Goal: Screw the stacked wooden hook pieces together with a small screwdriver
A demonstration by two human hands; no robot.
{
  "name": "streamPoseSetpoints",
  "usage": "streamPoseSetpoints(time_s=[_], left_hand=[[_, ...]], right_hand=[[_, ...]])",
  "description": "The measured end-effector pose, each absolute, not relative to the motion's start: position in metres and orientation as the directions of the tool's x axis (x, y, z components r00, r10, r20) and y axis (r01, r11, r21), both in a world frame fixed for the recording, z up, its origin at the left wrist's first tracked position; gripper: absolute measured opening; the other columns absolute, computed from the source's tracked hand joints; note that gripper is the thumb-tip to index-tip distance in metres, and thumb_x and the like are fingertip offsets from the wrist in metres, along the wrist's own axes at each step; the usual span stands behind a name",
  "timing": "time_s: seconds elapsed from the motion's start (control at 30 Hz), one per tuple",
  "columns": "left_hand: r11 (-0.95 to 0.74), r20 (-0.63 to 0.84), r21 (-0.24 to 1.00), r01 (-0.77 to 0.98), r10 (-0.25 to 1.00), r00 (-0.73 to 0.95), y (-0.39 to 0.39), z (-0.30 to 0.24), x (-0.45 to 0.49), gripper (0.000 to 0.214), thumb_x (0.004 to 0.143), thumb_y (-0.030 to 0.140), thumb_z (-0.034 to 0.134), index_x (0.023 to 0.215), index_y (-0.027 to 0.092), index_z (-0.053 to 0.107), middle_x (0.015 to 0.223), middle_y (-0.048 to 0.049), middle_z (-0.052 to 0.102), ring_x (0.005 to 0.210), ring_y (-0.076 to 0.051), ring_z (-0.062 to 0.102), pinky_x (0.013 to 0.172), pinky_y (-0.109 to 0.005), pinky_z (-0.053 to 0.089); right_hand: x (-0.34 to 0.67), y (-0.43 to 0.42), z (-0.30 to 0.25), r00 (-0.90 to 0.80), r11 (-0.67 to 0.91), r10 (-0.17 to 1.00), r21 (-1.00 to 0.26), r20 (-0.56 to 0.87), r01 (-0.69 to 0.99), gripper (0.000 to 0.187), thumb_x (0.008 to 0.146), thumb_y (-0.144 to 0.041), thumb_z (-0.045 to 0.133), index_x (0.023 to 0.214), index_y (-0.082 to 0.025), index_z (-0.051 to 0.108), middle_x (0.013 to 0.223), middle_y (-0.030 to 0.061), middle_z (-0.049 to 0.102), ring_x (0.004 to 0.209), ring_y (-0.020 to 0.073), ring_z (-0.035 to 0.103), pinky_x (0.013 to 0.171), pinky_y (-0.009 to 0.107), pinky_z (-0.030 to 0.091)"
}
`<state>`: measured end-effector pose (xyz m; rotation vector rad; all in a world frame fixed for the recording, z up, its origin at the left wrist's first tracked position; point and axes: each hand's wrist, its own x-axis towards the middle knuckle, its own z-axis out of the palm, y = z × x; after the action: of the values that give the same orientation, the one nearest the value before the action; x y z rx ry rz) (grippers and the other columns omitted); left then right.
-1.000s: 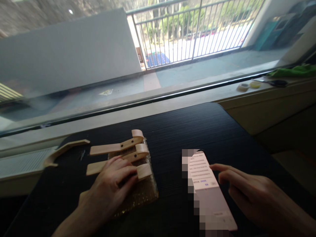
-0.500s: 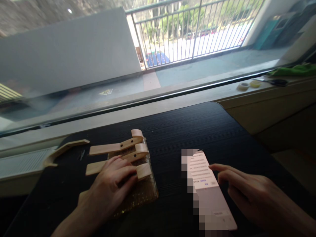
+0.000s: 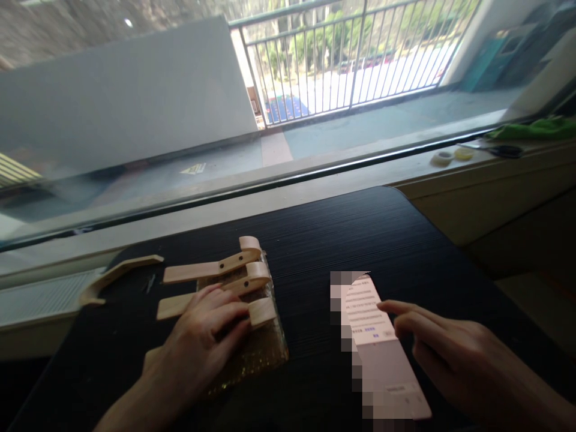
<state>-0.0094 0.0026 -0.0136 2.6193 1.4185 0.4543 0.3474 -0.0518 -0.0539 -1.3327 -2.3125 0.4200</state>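
My left hand (image 3: 204, 327) lies with bent fingers over the nearest curved wooden piece (image 3: 262, 312), whose rounded end shows past the fingertips; the rest is hidden under the hand. Beyond it, two similar wooden pieces (image 3: 191, 273) with dark holes rest across a block wrapped in shiny clear plastic (image 3: 267, 345). A lit smartphone (image 3: 382, 354), partly pixelated, lies to the right with lines of text on its screen. The index finger of my right hand (image 3: 443, 342) stretches to the phone's right edge, the other fingers curled in; nothing is held.
Another bent wooden piece (image 3: 119, 273) and a small metal item (image 3: 149, 283) lie at the black table's (image 3: 342, 228) left. On the windowsill are two tape rolls (image 3: 443, 158), a dark-handled tool (image 3: 506, 150) and green cloth (image 3: 535, 128). A window spans the back.
My right hand has shifted slightly left, its index fingertip now over the phone's edge. The left hand and wooden pieces stay in place.
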Motion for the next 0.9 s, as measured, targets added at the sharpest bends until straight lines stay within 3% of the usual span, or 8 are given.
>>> streamPoseSetpoints(time_s=[0.23,0.47,0.67,0.9], left_hand=[[-0.551,0.202,0.249,0.797,0.834,0.513,0.002,-0.016,-0.011,0.017,0.087,0.032,0.056,0.086,0.026,0.072,0.093,0.0001,0.075,0.088,-0.020,0.070,0.097,-0.038,0.049],[-0.535,0.183,0.265,0.803,0.845,0.502,0.001,-0.018,-0.013,0.018,0.088,0.036,0.055,0.088,0.028,0.072,0.101,0.0010,0.074,0.096,-0.021,0.068,0.101,-0.041,0.046],[-0.539,0.188,0.250,0.804,0.842,0.506,0.002,-0.017,-0.013,0.020,0.088,0.038,0.055,0.088,0.028,0.073,0.105,-0.0010,0.074,0.099,-0.023,0.068,0.098,-0.042,0.048],[-0.543,0.202,0.242,0.804,0.839,0.505,0.002,-0.016,-0.011,0.022,0.088,0.039,0.055,0.089,0.028,0.074,0.103,-0.0011,0.075,0.095,-0.022,0.070,0.097,-0.041,0.050]], right_hand=[[0.346,-0.056,-0.068,-0.422,0.455,0.887,-0.500,0.185,0.737,0.027,0.088,-0.006,0.035,0.098,-0.025,0.051,0.132,0.0091,0.062,0.102,0.0204,0.069,0.072,0.028,0.056],[0.341,-0.055,-0.048,-0.481,0.534,0.843,-0.494,0.242,0.686,0.025,0.087,-0.004,0.035,0.094,-0.024,0.049,0.103,0.0067,0.074,0.075,0.0150,0.074,0.055,0.019,0.054],[0.343,-0.055,-0.042,-0.476,0.529,0.845,-0.506,0.243,0.681,0.029,0.087,-0.005,0.035,0.102,-0.025,0.051,0.107,0.0056,0.074,0.082,0.0148,0.074,0.062,0.019,0.057],[0.349,-0.047,-0.056,-0.426,0.469,0.881,-0.500,0.207,0.728,0.030,0.084,-0.005,0.036,0.097,-0.025,0.055,0.123,0.0074,0.068,0.096,0.0182,0.072,0.070,0.025,0.058]])
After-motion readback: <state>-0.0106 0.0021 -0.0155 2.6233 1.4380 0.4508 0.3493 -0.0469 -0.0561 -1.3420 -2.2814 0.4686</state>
